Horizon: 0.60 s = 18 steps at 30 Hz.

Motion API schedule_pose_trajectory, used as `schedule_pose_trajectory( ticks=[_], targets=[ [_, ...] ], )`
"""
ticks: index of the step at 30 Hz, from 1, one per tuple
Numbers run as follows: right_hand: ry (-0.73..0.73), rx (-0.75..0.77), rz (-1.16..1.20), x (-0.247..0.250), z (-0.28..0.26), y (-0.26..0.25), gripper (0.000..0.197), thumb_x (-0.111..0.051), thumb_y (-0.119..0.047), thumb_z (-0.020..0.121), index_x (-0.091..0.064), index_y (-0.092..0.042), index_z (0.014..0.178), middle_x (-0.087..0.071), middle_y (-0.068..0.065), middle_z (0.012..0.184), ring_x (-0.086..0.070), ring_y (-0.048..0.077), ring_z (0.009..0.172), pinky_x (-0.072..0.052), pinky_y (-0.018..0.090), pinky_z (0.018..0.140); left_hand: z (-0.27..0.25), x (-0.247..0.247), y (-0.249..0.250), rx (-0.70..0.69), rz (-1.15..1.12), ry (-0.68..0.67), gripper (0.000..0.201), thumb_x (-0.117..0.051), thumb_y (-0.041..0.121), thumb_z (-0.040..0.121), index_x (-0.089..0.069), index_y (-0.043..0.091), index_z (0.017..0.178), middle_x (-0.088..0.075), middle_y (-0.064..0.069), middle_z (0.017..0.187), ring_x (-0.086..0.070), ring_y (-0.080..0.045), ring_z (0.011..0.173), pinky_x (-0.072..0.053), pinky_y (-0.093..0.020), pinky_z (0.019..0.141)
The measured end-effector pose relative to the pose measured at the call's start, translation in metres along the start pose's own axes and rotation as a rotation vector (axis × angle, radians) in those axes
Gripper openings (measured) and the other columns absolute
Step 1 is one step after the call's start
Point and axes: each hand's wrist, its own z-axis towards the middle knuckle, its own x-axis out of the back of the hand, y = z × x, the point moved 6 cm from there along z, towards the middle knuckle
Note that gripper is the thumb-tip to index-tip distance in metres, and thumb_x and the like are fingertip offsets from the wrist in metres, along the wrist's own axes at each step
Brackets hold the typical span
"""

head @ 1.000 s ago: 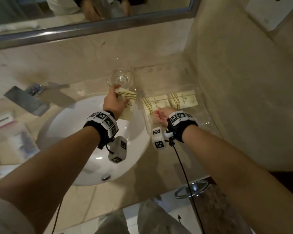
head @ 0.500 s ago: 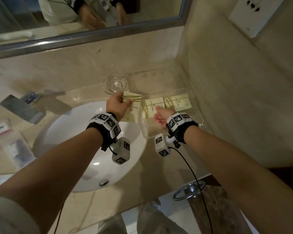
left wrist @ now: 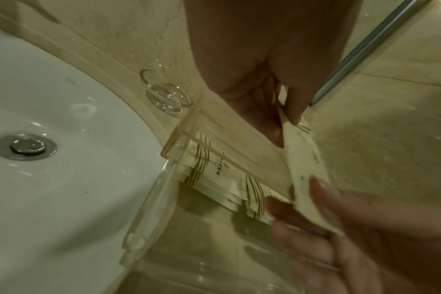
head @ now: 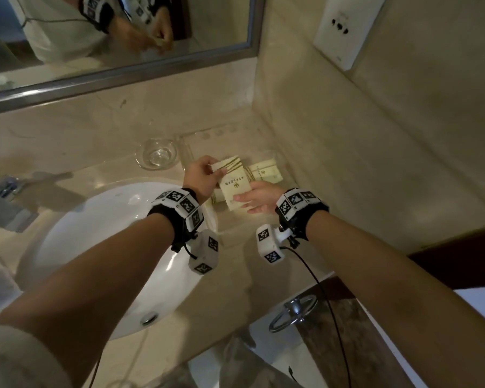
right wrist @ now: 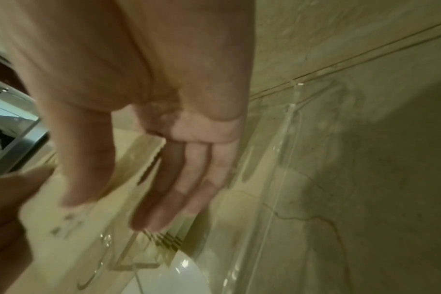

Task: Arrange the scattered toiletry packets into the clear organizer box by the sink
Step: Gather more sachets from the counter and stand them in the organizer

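Note:
A cream toiletry packet with gold stripes hangs over the clear organizer box in the counter's corner. My left hand pinches its top end, also shown in the left wrist view as the packet hanging from the left hand. My right hand pinches the lower end, thumb on top and fingers beneath; in the right wrist view the right hand lies on the packet. More striped packets lie flat inside the box.
A small glass dish stands left of the box. The white sink basin and the faucet lie to the left. The marble wall with a socket plate closes the right side. A chrome ring hangs below the counter's front edge.
My left hand has carried the packet rightwards from the sink's rim to above the box. My right hand has lifted off the packets in the box and taken hold of the packet's lower end.

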Motion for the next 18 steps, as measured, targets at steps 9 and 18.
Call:
schedule_pose_trajectory(
  ticks=[9, 18],
  targets=[
    [0.367, 0.091, 0.413, 0.054, -0.012, 0.007, 0.004, -0.059, -0.008, 0.089, -0.058, -0.012, 0.088, -0.063, 0.001, 0.087, -0.06, 0.014, 0.077, -0.047, 0.022, 0.061, 0.001, -0.026, -0.011, 0.166, 0.014, -0.151, 0.036, -0.059, -0.002, 0.086, -0.038, 0.014, 0.061, -0.056, -0.006, 0.065, -0.057, 0.001, 0.034, -0.046, -0.013, 0.04],
    [0.3, 0.029, 0.767, 0.053, -0.008, 0.016, 0.005, -0.055, 0.006, 0.089, -0.055, 0.001, 0.089, -0.062, 0.013, 0.089, -0.061, 0.02, 0.086, -0.049, 0.03, 0.087, 0.005, -0.053, -0.018, 0.272, 0.01, -0.213, 0.024, -0.063, 0.01, 0.086, -0.05, 0.01, 0.066, -0.063, -0.001, 0.053, -0.058, -0.002, 0.036, -0.051, -0.017, 0.046]
  ],
)
